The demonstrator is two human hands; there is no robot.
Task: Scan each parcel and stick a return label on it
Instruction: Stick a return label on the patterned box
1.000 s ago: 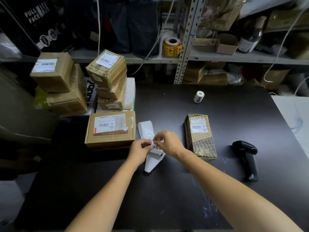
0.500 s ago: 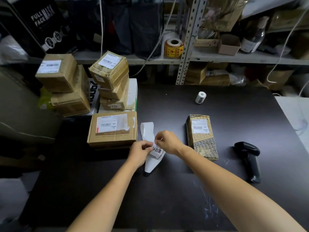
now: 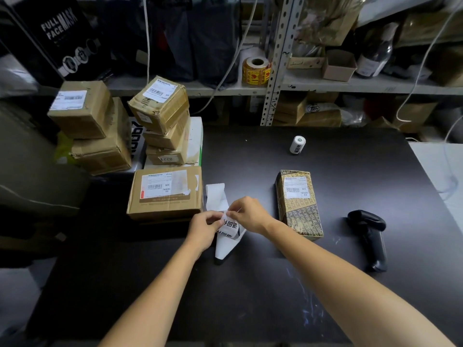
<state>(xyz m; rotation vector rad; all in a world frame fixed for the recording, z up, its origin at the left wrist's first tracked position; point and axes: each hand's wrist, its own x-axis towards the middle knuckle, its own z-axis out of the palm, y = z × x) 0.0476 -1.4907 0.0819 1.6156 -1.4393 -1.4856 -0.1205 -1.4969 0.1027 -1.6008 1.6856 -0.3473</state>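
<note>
A white strip of return labels point(image 3: 226, 237) with black print lies across the middle of the dark table point(image 3: 250, 296). My left hand point(image 3: 204, 227) pinches the strip's backing. My right hand point(image 3: 249, 214) pinches the top edge of one label and lifts it off the backing. A gold patterned parcel point(image 3: 299, 205) with a shipping label lies just right of my hands. A flat brown parcel point(image 3: 165, 192) lies just left of them. The black handheld scanner point(image 3: 370, 236) rests on the table to the right, untouched.
Several brown parcels point(image 3: 160, 106) are stacked at the table's back left. A small white label roll point(image 3: 297, 144) stands at the back centre. A metal shelf point(image 3: 275, 83) behind holds a yellow sticker roll point(image 3: 256, 71), boxes and a bottle. Cables hang down.
My right hand has peeled the label farther up off the backing, so more of its black print shows. The parcels and scanner have not moved.
</note>
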